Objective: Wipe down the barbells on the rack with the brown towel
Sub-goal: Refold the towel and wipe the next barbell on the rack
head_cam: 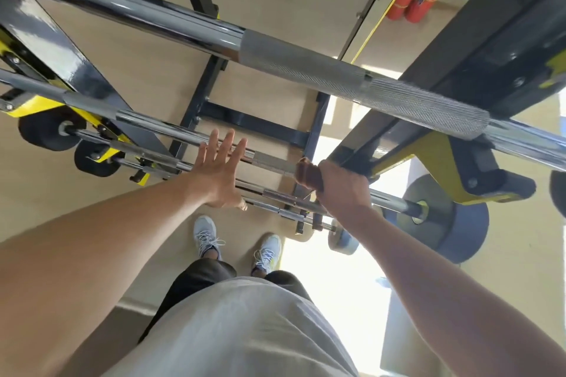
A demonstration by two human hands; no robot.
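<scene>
right hand (pixel 341 185): wraps brown towel (pixel 307 174) round mid-rack barbell (pixel 269 161), so cloth covers the whole shaft.
left hand (pixel 219 170): fingers spread flat, holding nothing, likely steadying.

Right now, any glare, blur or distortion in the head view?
Head view: sunlight blows out the floor patch by the shoes; wide-angle bends the top barbell; edges soft; right hand gripping the brown towel and the open left hand stay readable.
</scene>
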